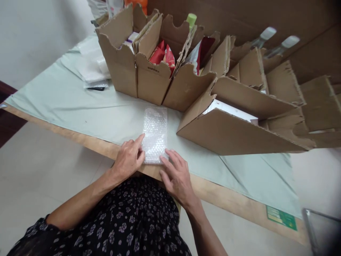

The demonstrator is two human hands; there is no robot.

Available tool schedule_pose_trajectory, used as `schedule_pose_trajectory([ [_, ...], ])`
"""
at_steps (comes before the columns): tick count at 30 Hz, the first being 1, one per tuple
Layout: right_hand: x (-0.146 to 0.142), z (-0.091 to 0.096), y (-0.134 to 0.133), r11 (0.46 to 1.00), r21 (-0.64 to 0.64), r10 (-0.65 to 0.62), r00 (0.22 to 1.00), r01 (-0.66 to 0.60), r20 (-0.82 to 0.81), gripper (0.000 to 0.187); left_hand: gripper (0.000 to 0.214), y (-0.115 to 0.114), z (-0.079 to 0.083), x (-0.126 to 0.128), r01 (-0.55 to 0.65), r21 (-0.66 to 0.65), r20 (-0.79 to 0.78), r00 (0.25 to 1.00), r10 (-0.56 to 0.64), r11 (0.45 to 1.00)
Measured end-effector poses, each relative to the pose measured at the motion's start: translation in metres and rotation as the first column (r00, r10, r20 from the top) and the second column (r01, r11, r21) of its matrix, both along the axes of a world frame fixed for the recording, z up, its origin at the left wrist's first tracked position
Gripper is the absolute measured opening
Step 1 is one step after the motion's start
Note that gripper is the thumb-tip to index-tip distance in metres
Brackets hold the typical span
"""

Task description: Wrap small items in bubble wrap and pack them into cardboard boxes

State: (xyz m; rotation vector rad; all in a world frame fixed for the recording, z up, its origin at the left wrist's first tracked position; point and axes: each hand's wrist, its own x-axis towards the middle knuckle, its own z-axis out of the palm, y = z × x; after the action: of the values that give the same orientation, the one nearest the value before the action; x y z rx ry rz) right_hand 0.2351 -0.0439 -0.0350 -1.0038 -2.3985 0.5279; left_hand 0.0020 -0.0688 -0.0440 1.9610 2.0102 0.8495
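Observation:
A clear bubble wrap pouch [155,131] lies flat on the pale green cloth, its short end near the table's front edge. My left hand [129,156] rests at the pouch's lower left side, index finger stretched onto its edge and the other fingers partly bent. At the lower right corner is my right hand [177,174], with fingers apart and fingertips touching the plastic. Neither hand grips the pouch. Whether anything is inside it, I cannot tell.
Cardboard bins [197,89] stand in a row behind the pouch, holding red packets [163,57] and a white box [229,111]. More bubble wrap pouches [93,64] are piled at the back left. The wooden table edge [213,192] runs in front, with a metal frame [311,227] at right.

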Motion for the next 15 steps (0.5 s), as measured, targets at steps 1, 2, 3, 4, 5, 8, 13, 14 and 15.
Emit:
schedule_pose_trajectory([
  [1, -0.004, -0.002, 0.003, 0.999, 0.041, 0.029, 0.997, -0.032, 0.066, 0.041, 0.055, -0.002, 0.002, 0.0, -0.004, 0.001, -0.019, 1.0, 0.004, 1.0],
  [2, -0.007, -0.002, 0.006, 0.996, 0.066, 0.049, 0.993, -0.057, 0.111, 0.04, 0.052, -0.004, 0.005, -0.001, -0.01, 0.008, -0.034, 0.999, 0.01, 1.0],
  [3, -0.009, -0.001, 0.008, 0.994, 0.08, 0.063, 0.99, -0.074, 0.13, 0.038, 0.05, -0.008, 0.009, -0.001, -0.013, 0.023, -0.04, 0.999, 0.014, 1.0],
  [4, -0.01, 0.0, 0.009, 0.993, 0.082, 0.073, 0.99, -0.084, 0.124, 0.037, 0.05, -0.013, 0.013, -0.002, -0.003, 0.042, -0.034, 0.999, 0.004, 0.999],
  [5, -0.01, 0.003, 0.01, 0.994, 0.069, 0.081, 0.991, -0.089, 0.102, 0.037, 0.051, -0.019, 0.018, -0.003, 0.026, 0.059, -0.017, 1.0, -0.025, 0.998],
  [8, -0.008, 0.011, 0.009, 0.995, -0.042, 0.085, 0.996, -0.086, -0.006, 0.034, 0.055, -0.036, 0.03, -0.003, 0.173, 0.074, 0.07, 0.981, -0.179, 0.982],
  [13, -0.015, 0.014, 0.01, 0.98, -0.2, -0.022, 0.995, 0.002, -0.099, 0.032, 0.032, -0.032, 0.023, 0.003, 0.145, 0.039, 0.164, 0.975, -0.149, 0.989],
  [14, -0.017, 0.013, 0.009, 0.986, -0.155, -0.071, 0.992, 0.055, -0.1, 0.032, 0.03, -0.026, 0.019, 0.004, 0.111, 0.022, 0.156, 0.981, -0.113, 0.994],
  [15, -0.018, 0.012, 0.009, 0.99, -0.086, -0.119, 0.988, 0.111, -0.099, 0.031, 0.031, -0.02, 0.016, 0.005, 0.083, 0.008, 0.139, 0.987, -0.083, 0.997],
])
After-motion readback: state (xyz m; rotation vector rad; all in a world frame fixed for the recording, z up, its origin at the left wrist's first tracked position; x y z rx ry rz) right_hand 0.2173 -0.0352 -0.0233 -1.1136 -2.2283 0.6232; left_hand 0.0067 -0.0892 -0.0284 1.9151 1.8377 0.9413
